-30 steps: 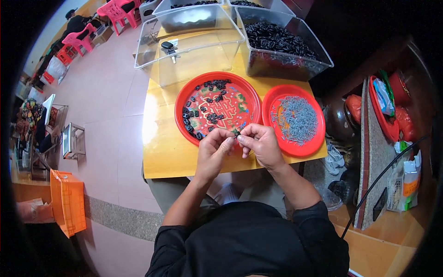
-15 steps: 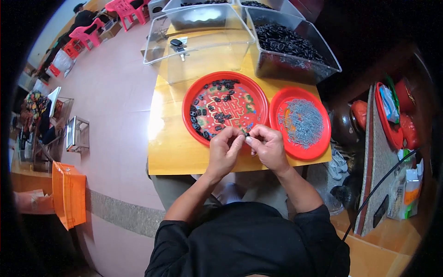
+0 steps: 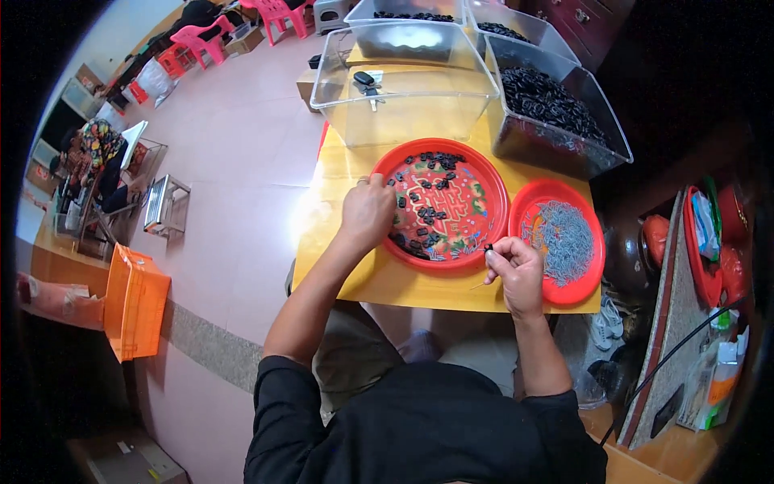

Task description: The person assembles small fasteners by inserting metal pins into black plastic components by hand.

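Note:
My left hand (image 3: pixel 369 211) reaches over the left rim of a round red patterned tray (image 3: pixel 501 211). Its fingers are bent down and their tips hidden, so whether they grip anything cannot be told. Small black oblong parts (image 3: pixel 431 215) lie scattered over this tray, with a few thin grey pins near its front. By the tray's front right edge, my right hand (image 3: pixel 520 273) is closed in a pinch on a small black part (image 3: pixel 488 248). A thin light stick (image 3: pixel 481 285) pokes out below these fingers. Beside that hand, a smaller red tray (image 3: pixel 597 256) holds a heap of grey pins (image 3: pixel 564 240).
Behind the trays stand a clear plastic bin (image 3: pixel 403 121) and another bin (image 3: pixel 617 157) full of black parts. Car keys (image 3: pixel 368 87) show through the clear one. An orange crate (image 3: pixel 137 302) and a metal stool (image 3: pixel 165 208) stand on the floor at left.
My hands, together at the tray's near edge before, have parted: the left went to the tray's left rim, the right stayed near the front with a black part. The whole view has shifted.

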Motion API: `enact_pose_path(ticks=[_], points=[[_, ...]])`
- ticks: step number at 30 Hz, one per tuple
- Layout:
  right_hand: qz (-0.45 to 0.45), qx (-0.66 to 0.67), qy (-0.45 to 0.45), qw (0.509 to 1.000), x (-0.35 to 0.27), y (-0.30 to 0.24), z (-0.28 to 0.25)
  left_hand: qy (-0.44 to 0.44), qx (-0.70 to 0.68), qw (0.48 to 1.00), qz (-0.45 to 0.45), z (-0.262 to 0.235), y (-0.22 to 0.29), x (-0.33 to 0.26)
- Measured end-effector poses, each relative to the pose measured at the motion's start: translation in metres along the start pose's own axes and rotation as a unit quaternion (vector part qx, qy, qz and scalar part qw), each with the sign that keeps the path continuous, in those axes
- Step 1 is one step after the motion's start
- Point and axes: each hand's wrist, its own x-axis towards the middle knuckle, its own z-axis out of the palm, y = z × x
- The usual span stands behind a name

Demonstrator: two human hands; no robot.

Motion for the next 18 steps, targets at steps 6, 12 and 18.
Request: enact_pose_path(ticks=[6,12,18], points=[[-0.008,-0.001,-0.003,1.0,-0.002,-0.003,0.006,-0.045,0.077,0.996,0.012,0.002,0.013,0.012],[-0.012,-0.016,-0.014,1.0,-0.002,-0.003,0.004,0.077,-0.054,0.996,0.0,0.014,0.006,0.006],[-0.007,0.018,-0.008,1.0,0.005,-0.016,0.015,-0.107,-0.834,0.519,-0.156,-0.003,0.035,-0.023]])
